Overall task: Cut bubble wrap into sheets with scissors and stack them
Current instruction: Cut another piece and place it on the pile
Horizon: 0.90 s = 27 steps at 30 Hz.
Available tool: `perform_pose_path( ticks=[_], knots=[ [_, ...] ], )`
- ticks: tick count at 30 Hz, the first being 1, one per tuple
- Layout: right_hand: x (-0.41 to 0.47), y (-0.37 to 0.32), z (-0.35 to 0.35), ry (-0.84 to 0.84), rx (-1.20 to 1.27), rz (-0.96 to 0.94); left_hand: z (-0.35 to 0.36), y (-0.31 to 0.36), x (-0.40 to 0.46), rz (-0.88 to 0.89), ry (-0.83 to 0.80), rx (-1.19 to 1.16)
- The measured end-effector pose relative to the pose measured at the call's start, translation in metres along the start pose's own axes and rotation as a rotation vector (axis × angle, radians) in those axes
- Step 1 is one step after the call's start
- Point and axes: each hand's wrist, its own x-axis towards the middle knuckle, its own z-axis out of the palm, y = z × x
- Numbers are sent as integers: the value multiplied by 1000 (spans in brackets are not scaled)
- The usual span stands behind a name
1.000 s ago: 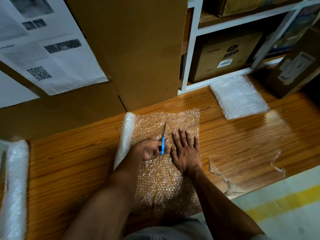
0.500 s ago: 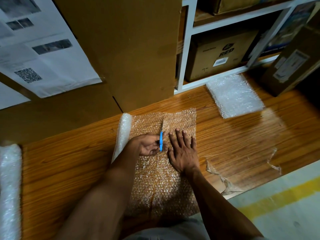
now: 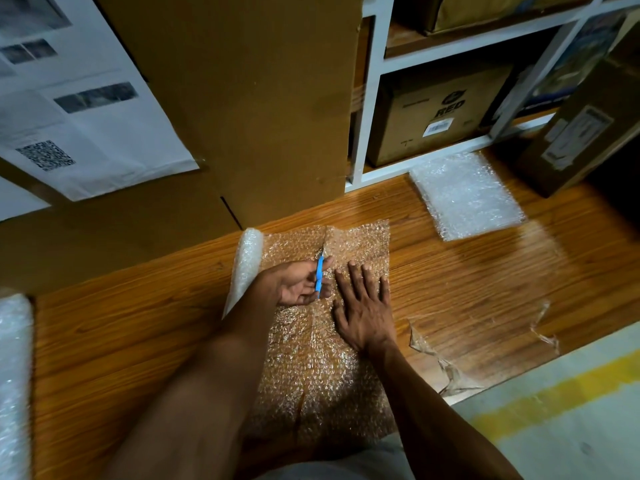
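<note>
Far left, a second bubble wrap roll lay at the frame edge. Next, the working roll sat on the wood floor, its unrolled bubble wrap sheet spread toward us. Our left hand gripped the blue-handled scissors, blades pointing away into the sheet, near its far edge. Our right hand pressed flat on the sheet just beside the cut line, fingers straight and spread. Further right: clear plastic scraps, and the stack of cut sheets by the white shelf.
</note>
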Motion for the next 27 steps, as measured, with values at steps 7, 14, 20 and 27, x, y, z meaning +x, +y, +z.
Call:
perform_pose_path(
  ticks=[7, 14, 20, 27],
  knots=[
    [0, 1, 1, -5, -14, -3, -2, -7, 6, 68, 135, -74],
    [0, 1, 0, 1, -1, -1, -9, -5, 8, 24, 82, -124],
    [1, 1, 0, -3, -7, 2, -1, 5, -5, 6, 29, -87],
    [1, 1, -1, -18, -7, 6, -5, 9, 3, 5, 15, -21]
  ],
)
